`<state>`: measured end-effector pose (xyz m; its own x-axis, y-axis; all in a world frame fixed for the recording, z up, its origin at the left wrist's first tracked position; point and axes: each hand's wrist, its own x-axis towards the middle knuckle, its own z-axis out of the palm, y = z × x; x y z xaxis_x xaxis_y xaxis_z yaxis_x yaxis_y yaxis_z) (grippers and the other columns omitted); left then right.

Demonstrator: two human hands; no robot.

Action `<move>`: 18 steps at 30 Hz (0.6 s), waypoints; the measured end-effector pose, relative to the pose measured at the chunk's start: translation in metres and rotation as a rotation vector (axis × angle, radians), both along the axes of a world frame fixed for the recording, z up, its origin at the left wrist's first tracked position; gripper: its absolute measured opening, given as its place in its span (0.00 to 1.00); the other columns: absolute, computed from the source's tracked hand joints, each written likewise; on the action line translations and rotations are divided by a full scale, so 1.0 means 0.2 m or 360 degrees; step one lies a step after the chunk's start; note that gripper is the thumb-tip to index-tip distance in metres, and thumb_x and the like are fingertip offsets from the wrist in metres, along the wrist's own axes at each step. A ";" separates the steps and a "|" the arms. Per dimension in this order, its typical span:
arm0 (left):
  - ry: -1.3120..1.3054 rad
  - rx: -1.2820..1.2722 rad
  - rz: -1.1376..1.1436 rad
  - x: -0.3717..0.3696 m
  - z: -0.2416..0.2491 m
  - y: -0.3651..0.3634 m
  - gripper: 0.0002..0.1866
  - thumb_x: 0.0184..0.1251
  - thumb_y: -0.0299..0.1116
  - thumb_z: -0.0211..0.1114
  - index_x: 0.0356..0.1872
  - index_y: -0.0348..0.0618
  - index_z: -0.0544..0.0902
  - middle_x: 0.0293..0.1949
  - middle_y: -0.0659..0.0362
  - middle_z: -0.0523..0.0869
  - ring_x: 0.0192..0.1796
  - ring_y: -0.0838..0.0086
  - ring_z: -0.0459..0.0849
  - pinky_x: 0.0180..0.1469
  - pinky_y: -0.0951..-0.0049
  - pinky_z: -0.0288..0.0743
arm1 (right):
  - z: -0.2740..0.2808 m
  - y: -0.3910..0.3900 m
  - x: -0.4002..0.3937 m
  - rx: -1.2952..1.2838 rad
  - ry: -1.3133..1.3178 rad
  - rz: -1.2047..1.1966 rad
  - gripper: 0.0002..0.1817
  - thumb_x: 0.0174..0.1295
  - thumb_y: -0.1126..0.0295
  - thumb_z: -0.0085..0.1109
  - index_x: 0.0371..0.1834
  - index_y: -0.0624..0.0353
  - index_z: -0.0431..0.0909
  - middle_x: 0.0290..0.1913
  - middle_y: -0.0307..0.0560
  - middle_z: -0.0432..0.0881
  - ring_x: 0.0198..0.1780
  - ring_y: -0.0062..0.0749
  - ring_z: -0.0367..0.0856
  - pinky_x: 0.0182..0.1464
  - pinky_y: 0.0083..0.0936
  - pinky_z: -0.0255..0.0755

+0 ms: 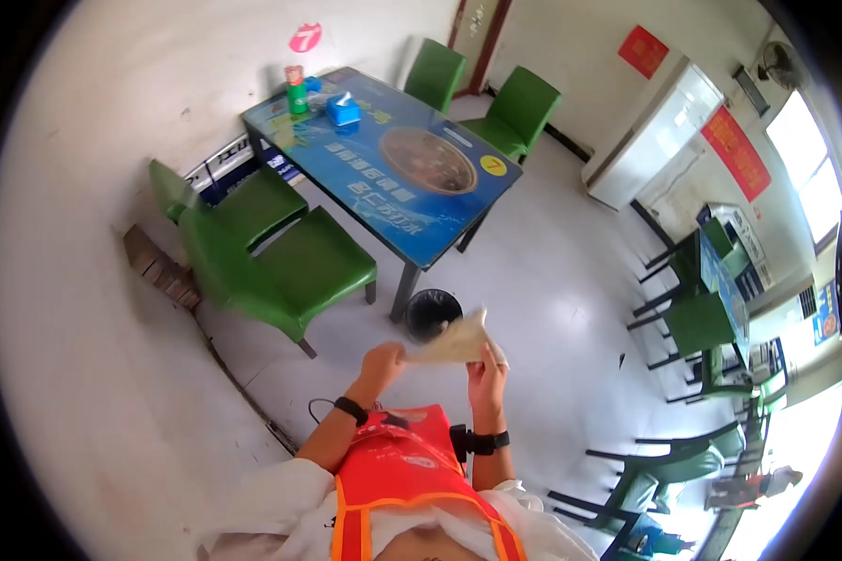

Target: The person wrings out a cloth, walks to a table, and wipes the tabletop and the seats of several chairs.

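Observation:
Between my two hands a pale cream cloth is stretched out in front of my red apron. My left hand is closed on the cloth's left end. Fingers of my right hand pinch its right side, where a corner sticks up. Just beyond the cloth, a black-lined waste bin stands on the floor, its near rim partly covered by the cloth. Both wrists wear dark bands.
Ahead stands a blue printed table with a blue tissue box and a green container. Green chairs are at its left and far sides. A white fridge stands by the far wall; more tables and chairs line the right.

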<state>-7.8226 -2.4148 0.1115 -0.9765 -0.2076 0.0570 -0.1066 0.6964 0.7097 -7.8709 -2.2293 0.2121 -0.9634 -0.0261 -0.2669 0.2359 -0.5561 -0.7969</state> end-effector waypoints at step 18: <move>-0.0574 -0.0383 0.0582 -0.93 -0.11 -0.85 0.09 0.59 0.36 0.54 0.33 0.44 0.79 0.31 0.49 0.83 0.36 0.55 0.82 0.34 0.56 0.74 | -0.71 -0.64 -1.47 0.0236 -0.0436 0.0324 0.06 0.59 0.74 0.56 0.25 0.59 0.75 0.17 0.37 0.71 0.17 0.21 0.68 0.19 0.18 0.61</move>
<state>-8.0077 -2.5844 0.0901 -0.8099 -0.5584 -0.1795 -0.5777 0.7062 0.4093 -8.1646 -2.3566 0.0709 -0.8346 -0.1516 -0.5296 0.5457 -0.3589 -0.7572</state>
